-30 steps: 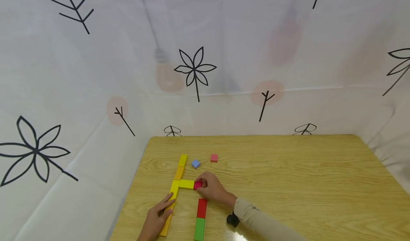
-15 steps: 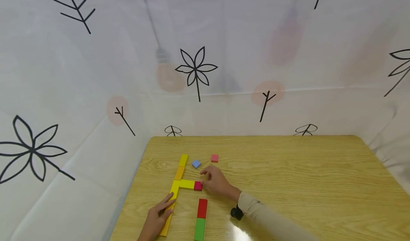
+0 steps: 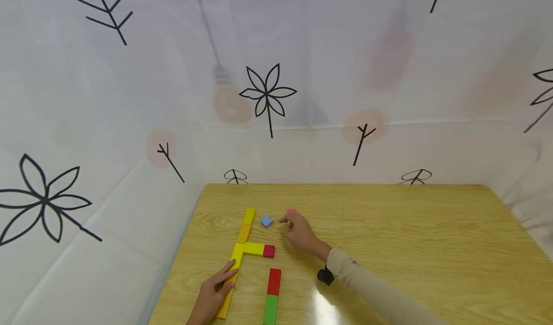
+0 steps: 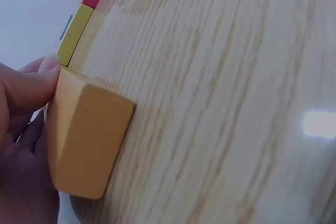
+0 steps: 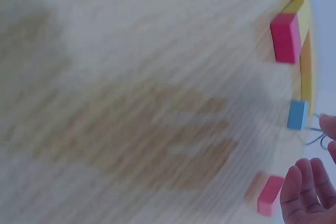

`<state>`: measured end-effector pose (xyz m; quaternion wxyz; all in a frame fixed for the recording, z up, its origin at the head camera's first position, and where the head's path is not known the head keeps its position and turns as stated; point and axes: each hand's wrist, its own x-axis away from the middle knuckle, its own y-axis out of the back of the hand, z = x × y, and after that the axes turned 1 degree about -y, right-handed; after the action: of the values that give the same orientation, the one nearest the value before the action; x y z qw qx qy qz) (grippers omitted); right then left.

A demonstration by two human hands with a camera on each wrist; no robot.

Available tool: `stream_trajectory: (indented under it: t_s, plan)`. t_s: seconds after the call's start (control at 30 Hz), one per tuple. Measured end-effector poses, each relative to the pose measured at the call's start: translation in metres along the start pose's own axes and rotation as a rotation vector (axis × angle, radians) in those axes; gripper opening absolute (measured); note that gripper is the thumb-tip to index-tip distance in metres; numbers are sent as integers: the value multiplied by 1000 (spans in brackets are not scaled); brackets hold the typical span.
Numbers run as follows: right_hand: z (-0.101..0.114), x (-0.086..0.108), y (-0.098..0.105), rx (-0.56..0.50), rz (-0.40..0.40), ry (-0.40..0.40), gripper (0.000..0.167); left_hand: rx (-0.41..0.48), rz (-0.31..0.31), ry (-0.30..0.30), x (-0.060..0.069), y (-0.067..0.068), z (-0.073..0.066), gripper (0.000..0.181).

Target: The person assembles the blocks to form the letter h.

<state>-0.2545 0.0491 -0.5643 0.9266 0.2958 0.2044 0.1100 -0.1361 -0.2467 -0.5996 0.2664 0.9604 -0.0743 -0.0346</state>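
My left hand [image 3: 210, 294] grips the near orange block [image 4: 94, 140] of a row of yellow and orange blocks, its thumb against one side and other fingers beyond. From that row a yellow block [image 3: 254, 249] sticks out to the right, with a magenta block [image 3: 269, 251] against its end. My right hand [image 3: 301, 234] hovers past it with fingers loosely bent and nothing held. Just beyond its fingertips lies a pink block [image 5: 270, 195], partly covered in the head view. Left of that hand, a small blue block [image 3: 266, 221] sits turned at an angle.
A red block [image 3: 274, 282] and a green block [image 3: 270, 309] lie end to end near the front of the wooden table [image 3: 410, 248]. White patterned cloth [image 3: 324, 75] hangs behind the table and along its sides.
My right hand has let go of the magenta block, which stays at the yellow block's end, and has moved away toward the pink block. The left hand keeps its place.
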Motion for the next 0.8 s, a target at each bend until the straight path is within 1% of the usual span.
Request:
stream_trajectory:
  t_s: [0.17,0.23,0.33,0.43,0.5,0.6,0.63,0.8]
  plan:
    - [-7,-7,8,21,-55,5,25,6,9,1,0,0,0,36]
    - [-11,-10,11,27,-69,-8,25,4,12,-1,0,1,0,35]
    - [-15,-13,15,7,-84,-39,27,-2,12,-11,0,1,0,35]
    - [-20,-15,18,-18,-95,-70,29,-9,8,-35,0,1,1,34]
    - [-24,-17,19,-21,-100,-89,30,-11,3,-46,0,1,1,34]
    - [-31,-19,20,-4,-94,-109,32,0,0,-41,1,1,1,34]
    - [-33,-20,20,3,-89,-111,34,8,-2,-29,1,1,0,34]
    - [-42,-23,20,19,-64,-102,43,6,-8,-63,2,1,-1,33]
